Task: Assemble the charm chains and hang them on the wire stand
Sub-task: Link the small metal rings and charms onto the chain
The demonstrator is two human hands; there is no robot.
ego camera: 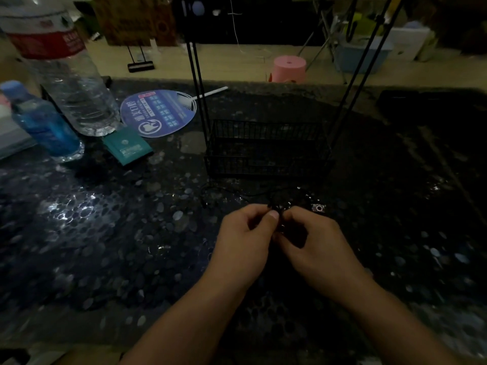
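Before the wire stand — both hands' grips pinch a chain.

A dark charm chain sits pinched between both grips, trailing leftward on the surface; a camera charm lies just right; the black wire stand rises beyond.

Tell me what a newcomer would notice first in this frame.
Probably the two hands, left and right, meeting low in the centre and pinching a small dark chain. Just behind them stands the black wire stand. At far left a big clear bottle looms over a blue one.
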